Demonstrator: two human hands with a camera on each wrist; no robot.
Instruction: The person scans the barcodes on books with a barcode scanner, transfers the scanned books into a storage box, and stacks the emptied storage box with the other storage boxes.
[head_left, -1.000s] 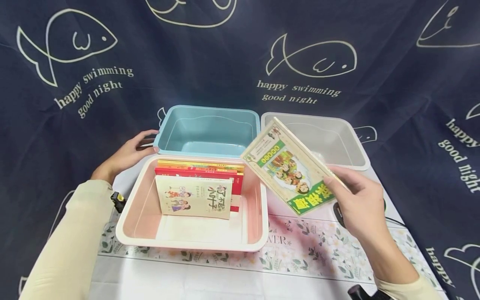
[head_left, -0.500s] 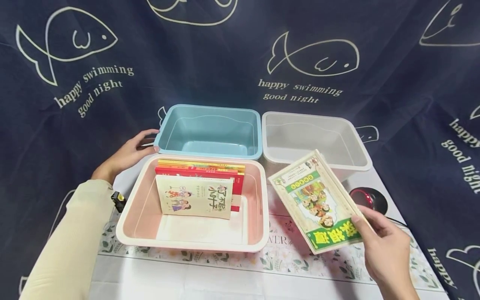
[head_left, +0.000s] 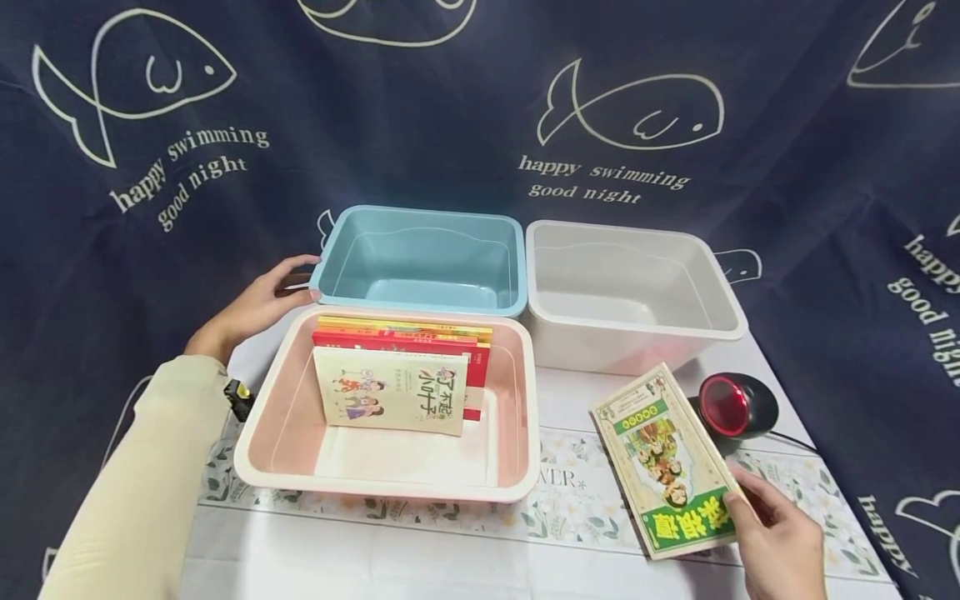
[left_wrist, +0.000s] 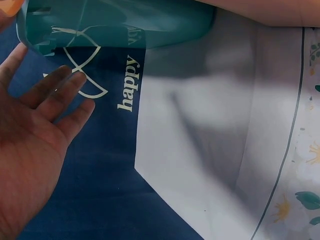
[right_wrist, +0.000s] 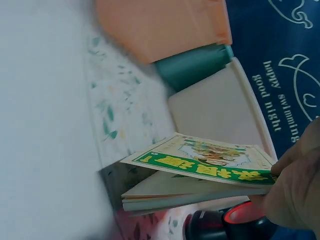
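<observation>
My right hand (head_left: 780, 529) pinches the edge of a paperback book (head_left: 667, 467), its cover cream with a green title band and a cartoon group of figures. In the right wrist view the book's cover (right_wrist: 210, 155) stands apart from its pages. The tilted book is over the right part of the table. My left hand (head_left: 258, 304) has its fingertips at the left rim of the blue bin (head_left: 420, 307); in the left wrist view its fingers are spread and nearly straight. A pink bin (head_left: 277, 433) in front holds several upright books, a cream one (head_left: 390, 392) foremost.
A light grey bin (head_left: 637, 329) stands beside the blue one at the back right. Close to the held book sits a black rounded device (head_left: 738, 406) with a glowing red face and a cable. A dark blue fish-print cloth (head_left: 450, 125) hangs behind the table.
My right hand has carried the book down and rightward, away from the grey bin, uncovering it and the black device. My left hand has stayed at the blue bin.
</observation>
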